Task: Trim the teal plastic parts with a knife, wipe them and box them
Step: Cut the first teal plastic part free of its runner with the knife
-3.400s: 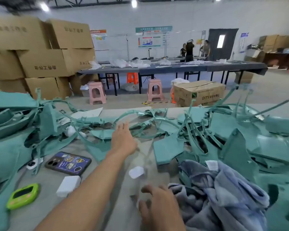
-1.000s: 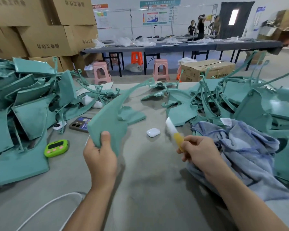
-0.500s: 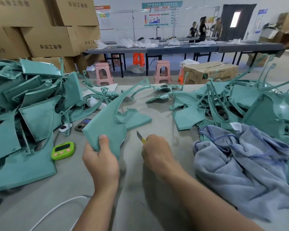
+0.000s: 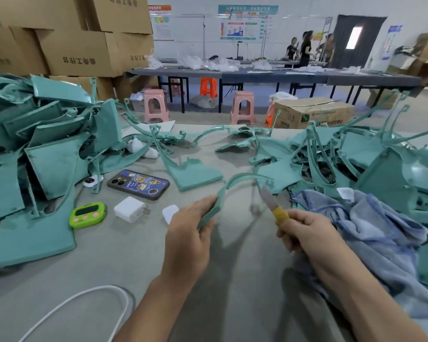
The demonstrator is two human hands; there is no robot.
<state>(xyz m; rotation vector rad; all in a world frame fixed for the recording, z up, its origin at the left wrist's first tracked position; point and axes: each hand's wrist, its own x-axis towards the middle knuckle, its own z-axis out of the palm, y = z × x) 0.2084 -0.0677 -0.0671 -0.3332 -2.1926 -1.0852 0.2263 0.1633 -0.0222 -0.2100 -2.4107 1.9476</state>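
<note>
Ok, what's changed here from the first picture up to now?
The left hand, reaching out empty at first, took up a teal plastic part with a curved arm and now grips it edge-on. The right hand, empty beside the blue-grey towel, picked up a yellow-handled knife and raised its blade by that arm. The dark-cased phone, green timer and towel lie as before.

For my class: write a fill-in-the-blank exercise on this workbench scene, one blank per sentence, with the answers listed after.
1. The left hand grips a curved plastic part coloured ____.
2. The right hand holds a knife whose handle is ____.
3. The green timer lies to the ____ of the white charger.
4. The phone lies face ____.

Missing words: teal; yellow; left; down.
</note>
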